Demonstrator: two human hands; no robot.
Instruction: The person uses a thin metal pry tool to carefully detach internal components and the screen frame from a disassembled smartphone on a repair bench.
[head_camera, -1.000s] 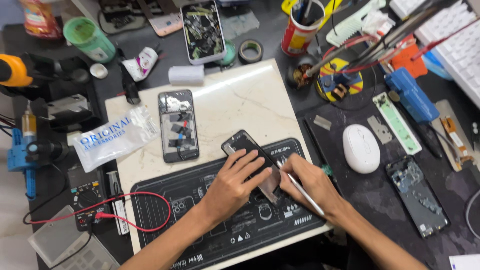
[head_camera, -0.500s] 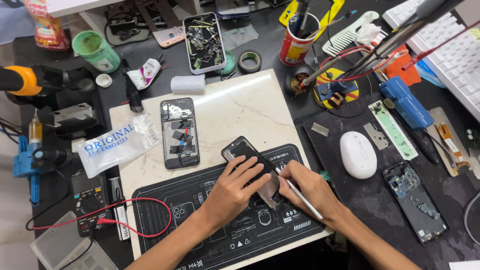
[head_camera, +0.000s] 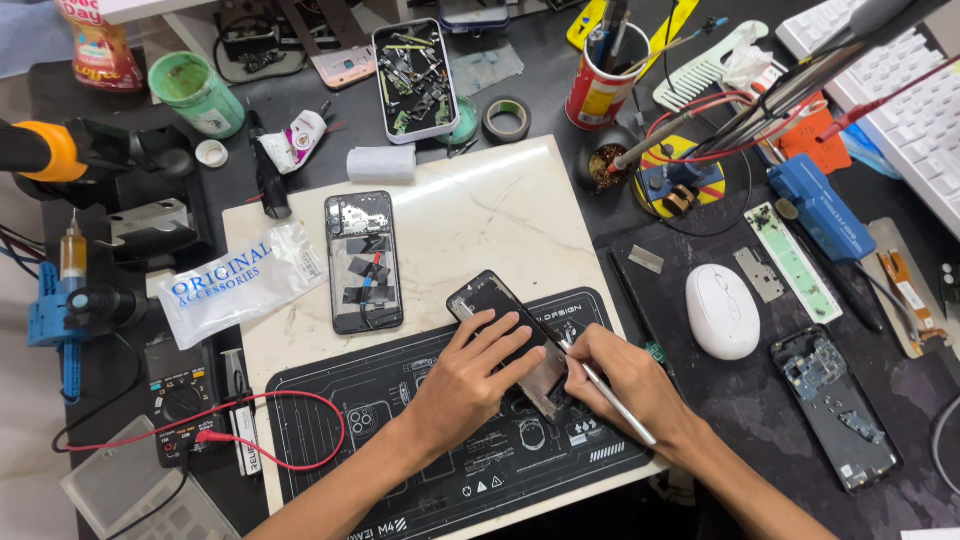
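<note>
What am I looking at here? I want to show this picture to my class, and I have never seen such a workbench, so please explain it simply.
There is no machine here: a person works with two bare hands, and a camera worn on the head looks down on them. The left hand presses down on a dark opened phone that lies tilted on a black work mat. The right hand holds a thin silver tool like a pen, its tip at the phone's edge. The mat rests on a pale marble slab. On that slab lie a second opened phone, insides showing, and a clear plastic packet. Around them are a white mouse, a roll of tape, a red cup of tools and a meter with red leads.
</note>
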